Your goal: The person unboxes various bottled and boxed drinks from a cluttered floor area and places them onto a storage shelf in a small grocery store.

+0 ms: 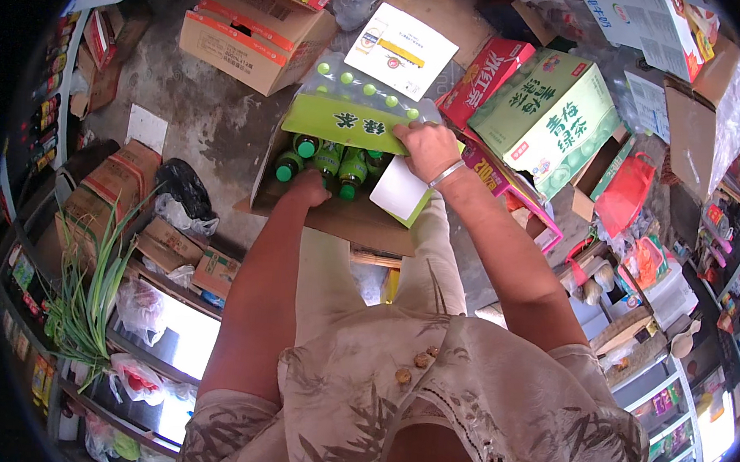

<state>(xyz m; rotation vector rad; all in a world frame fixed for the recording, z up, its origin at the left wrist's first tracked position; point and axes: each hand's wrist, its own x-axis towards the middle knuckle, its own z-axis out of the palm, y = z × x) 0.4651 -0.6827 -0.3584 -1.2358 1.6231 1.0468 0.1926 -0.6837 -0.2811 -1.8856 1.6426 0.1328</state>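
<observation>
An open cardboard box with a green flap (326, 121) lies before my legs, its opening towards me. Inside are several green-labelled drink bottles (352, 168) with green caps. My left hand (312, 188) reaches into the box at the bottles; its fingertips are partly hidden, so its hold cannot be told. My right hand (427, 147) grips the green flap near its right end, fingers over the edge, with a bracelet on the wrist. A smaller white and green flap (399, 191) sticks out beneath the right hand.
Beyond the box stands a shrink-wrapped pack of light-green-capped bottles (369, 90), a white printed carton panel (400, 52) on it. Green cartons (557, 125) and a red carton (490, 79) stand right, a brown carton (255, 36) upper left. Leeks (96, 290) lie left.
</observation>
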